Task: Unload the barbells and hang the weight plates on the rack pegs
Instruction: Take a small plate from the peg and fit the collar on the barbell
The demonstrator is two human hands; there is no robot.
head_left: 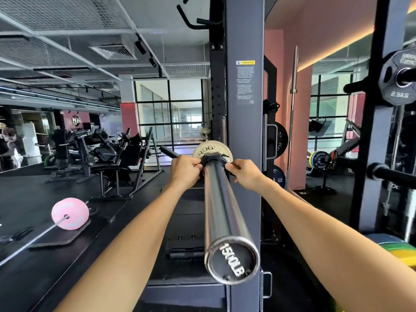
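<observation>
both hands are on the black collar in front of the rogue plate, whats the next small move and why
Probably release the collar and slide it toward the near sleeve end. The left hand and right hand pinch it from either side, and it sits against the Rogue plate, blocking that plate from coming off the barbell sleeve.

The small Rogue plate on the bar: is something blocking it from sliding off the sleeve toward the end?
Yes. A black collar sits on the sleeve directly in front of the Rogue plate, on the side it must exit. The left hand and right hand both grip this collar. Past it, the sleeve looks bare to its end cap.
</observation>
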